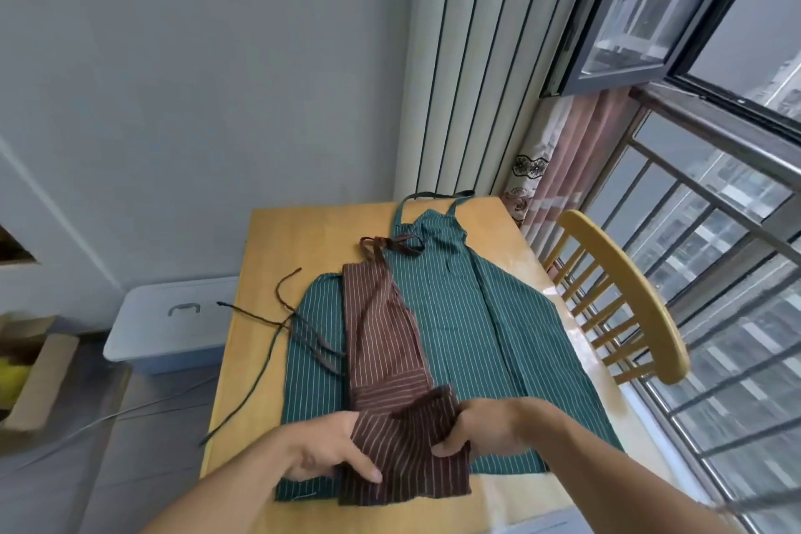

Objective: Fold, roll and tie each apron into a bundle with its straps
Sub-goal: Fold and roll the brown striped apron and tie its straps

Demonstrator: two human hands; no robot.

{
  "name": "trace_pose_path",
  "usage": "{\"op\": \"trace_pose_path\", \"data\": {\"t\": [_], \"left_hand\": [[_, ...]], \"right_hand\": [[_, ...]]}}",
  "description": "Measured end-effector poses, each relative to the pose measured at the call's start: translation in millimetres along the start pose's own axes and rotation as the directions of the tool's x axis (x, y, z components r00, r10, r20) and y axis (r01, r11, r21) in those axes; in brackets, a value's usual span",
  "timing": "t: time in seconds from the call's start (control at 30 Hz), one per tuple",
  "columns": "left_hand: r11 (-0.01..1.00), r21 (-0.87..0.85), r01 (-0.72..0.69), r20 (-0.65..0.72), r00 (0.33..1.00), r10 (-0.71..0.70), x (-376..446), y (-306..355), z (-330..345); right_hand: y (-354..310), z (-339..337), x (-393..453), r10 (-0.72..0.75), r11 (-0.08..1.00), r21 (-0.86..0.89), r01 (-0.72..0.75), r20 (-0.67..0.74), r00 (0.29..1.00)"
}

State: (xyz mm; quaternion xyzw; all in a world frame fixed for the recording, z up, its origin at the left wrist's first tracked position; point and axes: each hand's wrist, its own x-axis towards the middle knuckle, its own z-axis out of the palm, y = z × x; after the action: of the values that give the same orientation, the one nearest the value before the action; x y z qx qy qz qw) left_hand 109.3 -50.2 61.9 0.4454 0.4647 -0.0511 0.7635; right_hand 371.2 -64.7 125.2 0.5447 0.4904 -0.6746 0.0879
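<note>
A brown striped apron [383, 338], folded into a long narrow strip, lies on top of a green striped apron [485, 334] spread flat on the wooden table [286, 238]. My left hand [329, 442] grips the left side of the brown strip's near end, thumb on top. My right hand [481, 429] grips the right side of that end, where the cloth is lifted and folded over. The brown straps [281, 295] trail to the left, and the neck loop [381, 247] lies at the far end. A green strap [255, 369] hangs off the left edge.
A yellow wooden chair [624, 299] stands close against the table's right side. A grey lidded storage box [173, 321] sits on the floor to the left, with cardboard boxes [34, 377] beyond it. Window railings and curtains fill the right and the far side.
</note>
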Motion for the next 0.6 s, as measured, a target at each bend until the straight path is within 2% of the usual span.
{"op": "trace_pose_path", "data": {"t": [0.1,0.2,0.27,0.33,0.4,0.47,0.53,0.6], "left_hand": [[0.992,-0.031,0.126,0.127,0.984,-0.121,13.3,-12.0,5.6],[0.972,-0.206,0.112,0.112,0.99,-0.09,28.7,-12.9,6.0],[0.937,-0.347,0.042,0.004,0.999,-0.043,37.1,-11.2,-2.1],[0.9,-0.434,-0.037,-0.144,0.989,-0.029,44.7,0.0,-17.1],[0.867,-0.485,-0.115,-0.281,0.959,-0.031,52.3,15.9,-35.1],[0.839,-0.519,-0.163,-0.353,0.935,-0.037,61.3,28.6,-53.6],[0.859,-0.487,-0.159,-0.384,0.922,-0.047,71.0,38.4,-68.5],[0.877,-0.461,-0.138,-0.407,0.911,-0.071,86.8,40.9,-83.5]], "right_hand": [[14.0,-5.8,12.4,0.122,0.992,-0.035,-0.119,0.083,0.989],[16.1,-18.2,24.2,0.095,0.996,-0.016,-0.093,0.116,0.989],[10.0,-29.6,29.1,-0.003,0.998,0.07,-0.003,0.081,0.997],[0.2,-45.7,43.7,-0.089,0.964,0.253,0.078,0.031,0.996],[-11.8,-62.3,62.8,-0.146,0.896,0.415,0.16,-0.065,0.987],[-23.8,-75.5,86.8,-0.175,0.815,0.546,0.194,-0.087,0.981],[-34.5,-89.5,114.9,-0.095,0.692,0.707,0.147,-0.113,0.989],[-37.3,-104.2,152.8,0.105,0.665,0.738,0.114,-0.244,0.964]]}}
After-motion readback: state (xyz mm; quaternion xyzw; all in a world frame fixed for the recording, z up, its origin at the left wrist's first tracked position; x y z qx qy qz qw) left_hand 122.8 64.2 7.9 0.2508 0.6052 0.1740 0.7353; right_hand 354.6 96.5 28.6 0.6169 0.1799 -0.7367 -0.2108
